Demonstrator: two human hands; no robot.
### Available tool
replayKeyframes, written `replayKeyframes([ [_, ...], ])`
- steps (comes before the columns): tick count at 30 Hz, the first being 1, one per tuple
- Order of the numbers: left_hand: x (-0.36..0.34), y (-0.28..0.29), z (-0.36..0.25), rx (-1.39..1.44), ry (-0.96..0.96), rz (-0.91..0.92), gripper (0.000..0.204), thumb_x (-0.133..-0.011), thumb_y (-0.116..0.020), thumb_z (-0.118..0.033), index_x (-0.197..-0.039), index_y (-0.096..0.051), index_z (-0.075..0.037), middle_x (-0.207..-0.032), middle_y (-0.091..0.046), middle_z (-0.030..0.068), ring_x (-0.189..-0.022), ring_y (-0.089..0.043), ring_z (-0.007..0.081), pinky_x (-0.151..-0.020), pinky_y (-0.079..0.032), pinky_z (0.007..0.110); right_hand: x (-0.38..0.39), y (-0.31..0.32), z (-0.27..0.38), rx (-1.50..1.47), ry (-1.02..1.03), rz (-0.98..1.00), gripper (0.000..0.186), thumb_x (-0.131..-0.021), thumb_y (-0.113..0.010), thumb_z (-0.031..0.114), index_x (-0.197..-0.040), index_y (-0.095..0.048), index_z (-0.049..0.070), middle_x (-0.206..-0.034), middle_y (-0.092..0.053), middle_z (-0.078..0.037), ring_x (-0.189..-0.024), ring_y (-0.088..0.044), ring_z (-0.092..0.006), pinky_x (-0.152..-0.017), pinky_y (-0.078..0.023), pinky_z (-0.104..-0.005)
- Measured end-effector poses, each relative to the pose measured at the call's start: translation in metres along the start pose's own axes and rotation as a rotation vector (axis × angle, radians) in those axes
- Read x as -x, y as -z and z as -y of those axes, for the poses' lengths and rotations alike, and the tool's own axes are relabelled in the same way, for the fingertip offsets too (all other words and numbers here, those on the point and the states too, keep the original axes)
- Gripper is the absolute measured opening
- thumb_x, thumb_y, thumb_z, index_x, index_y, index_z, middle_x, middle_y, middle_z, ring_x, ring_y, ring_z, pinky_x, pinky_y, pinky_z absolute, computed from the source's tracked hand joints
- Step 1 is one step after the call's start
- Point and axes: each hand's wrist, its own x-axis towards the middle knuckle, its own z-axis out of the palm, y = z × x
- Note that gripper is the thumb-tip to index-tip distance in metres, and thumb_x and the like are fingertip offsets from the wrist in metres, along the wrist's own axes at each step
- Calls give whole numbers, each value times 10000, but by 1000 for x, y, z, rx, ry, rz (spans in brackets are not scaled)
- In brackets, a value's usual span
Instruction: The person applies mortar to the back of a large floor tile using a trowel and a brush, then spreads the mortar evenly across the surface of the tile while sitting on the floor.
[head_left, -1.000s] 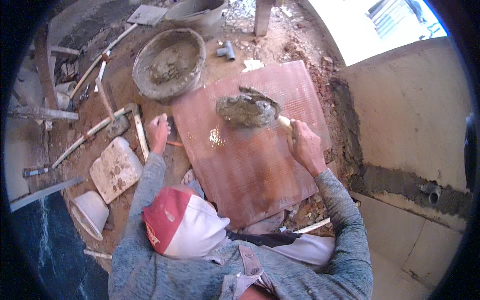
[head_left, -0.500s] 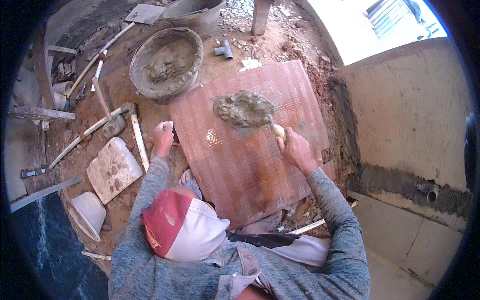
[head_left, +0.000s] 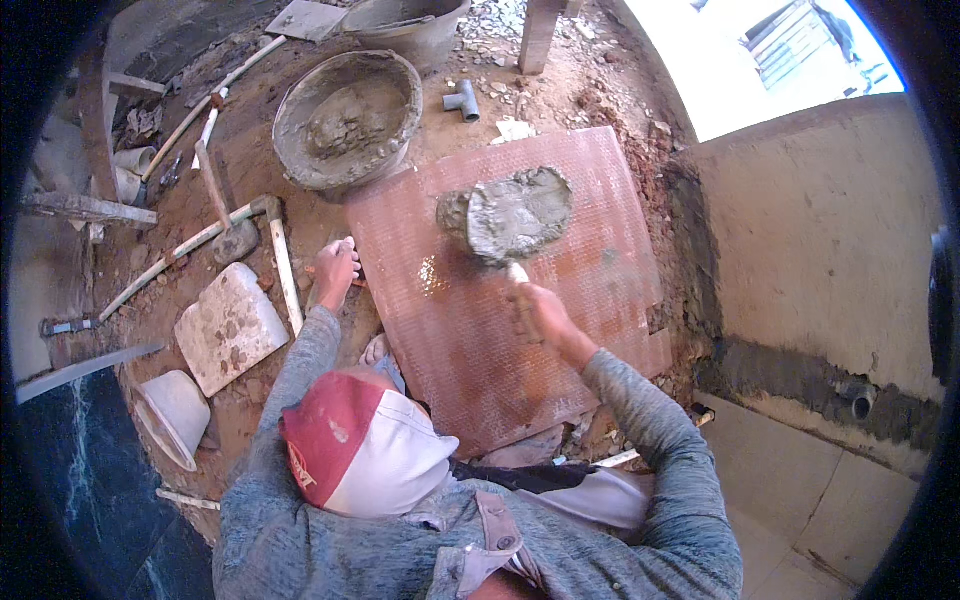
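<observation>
My right hand (head_left: pixel 545 315) grips the pale handle of a trowel (head_left: pixel 516 272). Its blade is hidden by wet grey mortar (head_left: pixel 520 212) above the tile, with more mortar showing just left of it. The large reddish tile (head_left: pixel 480 350) lies in front of me, its upper face textured with a fine grid and damp in places. At the tile's left edge, my left hand (head_left: pixel 337 268) has its fingers curled inward; whether they hold anything is hidden.
A mortar tub (head_left: pixel 350 125) stands beyond the tile, with another tub (head_left: pixel 405 35) behind it. A grey pipe tee (head_left: pixel 462 101) lies nearby. At left are a mallet (head_left: pixel 235 240), white pipes (head_left: pixel 282 265), a stained pale slab (head_left: pixel 230 330) and a tipped bucket (head_left: pixel 178 415). A wall (head_left: pixel 820 230) rises at right.
My right hand has moved left and nearer to me, turning the trowel. Mortar now sits in a broader mass further right. My left hand has stayed by the tile's edge.
</observation>
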Motion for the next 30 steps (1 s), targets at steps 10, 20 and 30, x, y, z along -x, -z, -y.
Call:
replayKeyframes([
  [10, 2, 5, 2, 81, 51, 12, 301, -982, -553, -299, -991, -638, -10, -783, -619, 27, -620, -582, 106, -513, -480, 258, -3, -43, 32, 950, 338, -61, 555, -958, -501, 510, -994, -609, -34, -861, -673, -243, -790, -670, -394, -686, -510, -485],
  [20, 1, 29, 4, 49, 45, -15, 305, -988, -546, -286, -1062, -632, -3, -779, -613, 16, -618, -565, 91, -533, -478, 253, 0, 85, 27, 144, 166, -300, 343, -983, -493, 397, -985, -570, 62, -666, -553, -29, -480, -510, -143, -410, -440, -297],
  [30, -2, 14, 9, 18, 36, 20, 320, -988, -552, -290, -1089, -635, 1, -815, -629, 23, -648, -572, 94, -537, -476, 259, -13, -16, 3, 2, -1, -7, 361, -989, -459, 410, -1033, -543, 62, -694, -546, -55, -490, -505, -165, -415, -434, -319],
])
